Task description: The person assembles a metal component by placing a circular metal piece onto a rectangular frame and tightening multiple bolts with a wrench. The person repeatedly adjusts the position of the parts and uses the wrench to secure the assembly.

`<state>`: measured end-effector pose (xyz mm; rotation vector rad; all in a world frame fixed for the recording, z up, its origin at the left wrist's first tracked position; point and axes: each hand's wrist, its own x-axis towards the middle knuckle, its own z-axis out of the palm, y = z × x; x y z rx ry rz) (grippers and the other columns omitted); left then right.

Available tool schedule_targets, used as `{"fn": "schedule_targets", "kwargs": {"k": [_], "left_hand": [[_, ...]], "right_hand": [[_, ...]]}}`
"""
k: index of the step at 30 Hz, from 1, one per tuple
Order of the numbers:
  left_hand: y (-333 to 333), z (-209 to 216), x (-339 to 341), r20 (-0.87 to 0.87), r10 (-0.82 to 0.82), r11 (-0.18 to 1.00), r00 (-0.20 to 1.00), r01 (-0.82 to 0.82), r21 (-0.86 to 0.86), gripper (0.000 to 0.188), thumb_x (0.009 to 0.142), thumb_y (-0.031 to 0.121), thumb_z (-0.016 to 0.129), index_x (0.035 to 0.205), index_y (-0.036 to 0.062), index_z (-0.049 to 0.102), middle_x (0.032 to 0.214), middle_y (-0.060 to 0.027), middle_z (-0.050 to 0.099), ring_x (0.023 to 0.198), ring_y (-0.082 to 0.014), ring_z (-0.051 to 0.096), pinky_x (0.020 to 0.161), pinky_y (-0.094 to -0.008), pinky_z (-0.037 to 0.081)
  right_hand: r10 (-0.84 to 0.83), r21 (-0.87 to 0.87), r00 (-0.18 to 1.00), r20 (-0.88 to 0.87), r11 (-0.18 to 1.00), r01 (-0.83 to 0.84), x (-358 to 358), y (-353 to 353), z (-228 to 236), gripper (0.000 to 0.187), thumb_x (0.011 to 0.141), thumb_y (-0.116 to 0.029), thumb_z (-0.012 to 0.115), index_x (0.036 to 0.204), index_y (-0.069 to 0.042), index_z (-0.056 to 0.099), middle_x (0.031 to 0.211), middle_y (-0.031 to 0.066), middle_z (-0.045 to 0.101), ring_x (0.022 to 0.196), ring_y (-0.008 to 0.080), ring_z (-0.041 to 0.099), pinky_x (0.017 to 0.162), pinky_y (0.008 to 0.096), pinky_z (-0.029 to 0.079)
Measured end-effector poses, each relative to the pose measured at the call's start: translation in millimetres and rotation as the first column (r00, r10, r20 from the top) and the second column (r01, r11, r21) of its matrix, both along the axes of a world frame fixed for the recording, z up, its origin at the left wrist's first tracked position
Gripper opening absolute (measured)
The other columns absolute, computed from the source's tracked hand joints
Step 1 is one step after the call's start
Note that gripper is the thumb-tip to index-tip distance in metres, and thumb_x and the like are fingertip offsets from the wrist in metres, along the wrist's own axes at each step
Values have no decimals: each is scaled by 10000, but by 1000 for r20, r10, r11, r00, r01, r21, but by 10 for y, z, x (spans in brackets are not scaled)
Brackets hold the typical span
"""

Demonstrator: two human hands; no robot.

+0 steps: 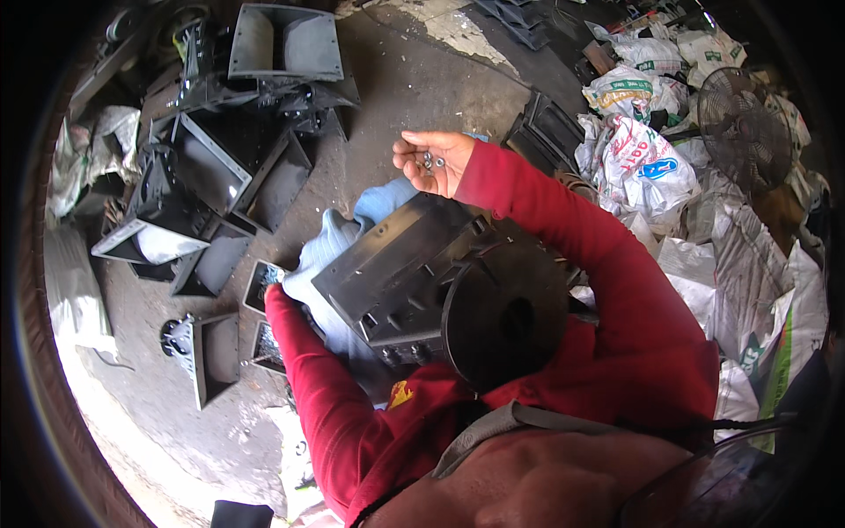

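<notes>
My right hand (pixel 437 165) is palm up with curled fingers, holding several small metal nuts (pixel 431 162). It is above the far edge of a black horn-shaped housing (pixel 387 273) that rests across my lap. A round black disc-shaped part (pixel 502 317) with a dark centre hole sits at the housing's near right end. My left hand (pixel 275 283) reaches into a small tray (pixel 252 295) of hardware on the floor; its fingers are mostly hidden, so their grip does not show. A light blue cloth (pixel 330 251) lies under the housing, over my legs.
A second small tray (pixel 261 359) of metal bits is nearer me. Black horn housings (pixel 286 44) pile up on the left, one standing alone (pixel 216 352). More black parts (pixel 546 128) lie beyond my right arm. White sacks (pixel 647 163) and a fan (pixel 744 128) occupy the right.
</notes>
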<state>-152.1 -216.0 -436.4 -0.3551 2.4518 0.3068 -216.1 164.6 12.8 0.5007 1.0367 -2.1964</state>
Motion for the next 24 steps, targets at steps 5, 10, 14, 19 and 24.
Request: {"fn": "schedule_targets", "kwargs": {"k": [5,10,14,19,24], "left_hand": [[151,-66,-104,0,-52,999,999,52,-2,228,801,250,547,855,42,622,866,-193,631,827,-353,606,708,-456,481],[9,-71,-36,-4,2,1000,1000,-2,-12,249,803,275,555,859,42,623,846,-191,632,802,-350,609,693,-457,481],[29,10,53,-4,10,1000,1000,-10,-14,267,804,296,561,861,43,624,830,-190,633,782,-347,611,680,-459,481],[6,92,18,-17,11,1000,1000,-11,-13,290,807,321,569,865,43,625,810,-188,634,757,-344,614,665,-460,480],[-65,190,-78,-52,27,1000,998,-28,-14,313,809,346,576,868,43,626,790,-186,635,732,-341,617,649,-462,480]], "right_hand": [[-123,21,991,53,992,122,146,289,39,209,890,-218,577,926,-12,585,900,80,609,740,123,624,668,245,553],[-127,8,992,4,992,127,87,311,36,210,911,-207,542,950,-3,573,875,80,600,722,130,605,653,239,553],[-193,5,981,9,981,193,140,333,75,216,882,-209,588,940,-1,577,907,84,599,730,121,608,671,229,552],[-191,-39,981,-43,981,189,236,410,130,205,882,-195,587,936,1,568,901,80,591,725,116,599,670,225,551],[-260,-41,965,-24,965,259,445,550,260,198,902,-206,551,914,-9,560,849,66,582,678,105,581,622,217,545]]}}
